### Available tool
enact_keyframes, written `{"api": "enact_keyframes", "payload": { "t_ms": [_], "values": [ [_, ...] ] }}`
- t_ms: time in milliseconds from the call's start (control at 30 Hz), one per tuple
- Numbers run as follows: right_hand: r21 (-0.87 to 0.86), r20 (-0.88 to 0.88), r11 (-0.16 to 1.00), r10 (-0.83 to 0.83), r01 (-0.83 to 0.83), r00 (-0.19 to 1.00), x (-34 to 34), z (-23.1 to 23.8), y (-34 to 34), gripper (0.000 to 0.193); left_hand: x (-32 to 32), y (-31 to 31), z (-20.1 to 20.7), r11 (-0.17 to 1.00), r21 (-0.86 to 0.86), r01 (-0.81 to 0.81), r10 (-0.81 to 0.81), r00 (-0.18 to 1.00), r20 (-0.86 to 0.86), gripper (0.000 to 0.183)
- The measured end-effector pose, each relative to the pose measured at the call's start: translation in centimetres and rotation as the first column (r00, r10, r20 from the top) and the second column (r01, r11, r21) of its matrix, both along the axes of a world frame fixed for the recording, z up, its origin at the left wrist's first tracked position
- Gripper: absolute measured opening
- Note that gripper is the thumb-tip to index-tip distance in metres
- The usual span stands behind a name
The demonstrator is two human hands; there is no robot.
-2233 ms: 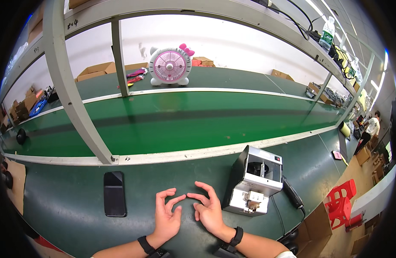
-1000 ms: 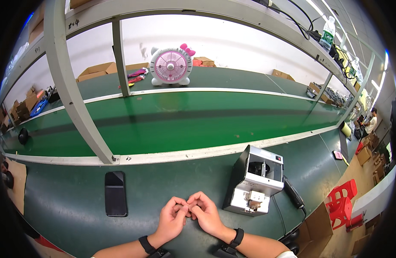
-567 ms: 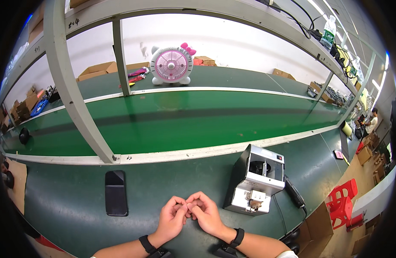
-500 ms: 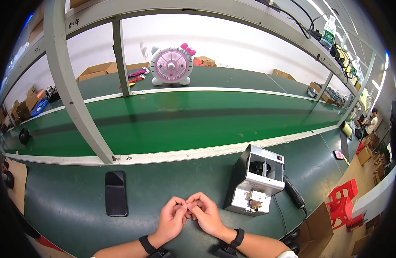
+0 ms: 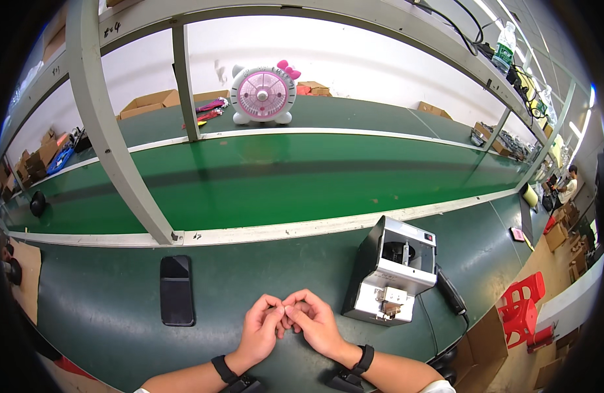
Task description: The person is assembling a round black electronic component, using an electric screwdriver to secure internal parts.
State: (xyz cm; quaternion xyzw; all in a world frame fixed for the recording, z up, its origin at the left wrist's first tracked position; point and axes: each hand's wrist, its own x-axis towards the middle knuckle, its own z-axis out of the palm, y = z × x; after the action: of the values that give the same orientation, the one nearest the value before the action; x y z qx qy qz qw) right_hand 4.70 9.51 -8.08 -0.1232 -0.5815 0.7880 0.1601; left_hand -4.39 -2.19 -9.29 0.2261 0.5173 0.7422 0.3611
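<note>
- Left hand [image 5: 261, 329] and right hand [image 5: 313, 321] are curling fingertips together, touching; whatever's pinched is hidden.
- Grey machine [image 5: 390, 270] is sitting close at 3 o'clock, risking a knuckle knock.
- Phone [image 5: 177, 289] is lying at 9 o'clock, elbow-sweep risk.

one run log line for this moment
left hand | right hand | fingertips meet, curled | on green table | phone left | grey machine right

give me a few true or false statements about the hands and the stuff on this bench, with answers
1. The left hand and right hand meet fingertip to fingertip. True.
2. A dark phone lies flat to the left of the hands. True.
3. The right hand rests on the small grey machine. False: the machine stands apart, to its right.
4. The round pink fan stands beside the phone. False: it stands far back, beyond the green belt.
</note>
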Motion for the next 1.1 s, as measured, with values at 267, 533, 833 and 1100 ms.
{"api": "enact_keyframes", "payload": {
  "t_ms": [267,533,833,1100],
  "values": [
    [0.009,0.003,1.000,0.005,-0.005,1.000,0.08,-0.11,0.08,0.010,-0.03,-0.11,-0.15,1.000,0.008,0.016,-0.016,1.000,-0.009,0.009],
    [-0.022,-0.003,1.000,0.009,-0.010,1.000,0.17,-0.24,0.04,0.011,-0.07,-0.17,-0.23,1.000,0.018,0.022,-0.022,1.000,0.007,0.011],
    [-0.073,-0.016,0.997,0.039,-0.040,0.999,0.24,0.06,0.13,0.012,0.03,-0.25,0.27,0.998,0.032,0.045,-0.045,0.999,-0.009,0.013],
    [-0.136,-0.024,0.988,0.072,-0.074,0.997,0.15,-0.25,0.42,0.012,-0.01,-0.38,0.39,0.997,0.055,0.062,-0.062,0.998,-0.013,0.013]
  ]
}}
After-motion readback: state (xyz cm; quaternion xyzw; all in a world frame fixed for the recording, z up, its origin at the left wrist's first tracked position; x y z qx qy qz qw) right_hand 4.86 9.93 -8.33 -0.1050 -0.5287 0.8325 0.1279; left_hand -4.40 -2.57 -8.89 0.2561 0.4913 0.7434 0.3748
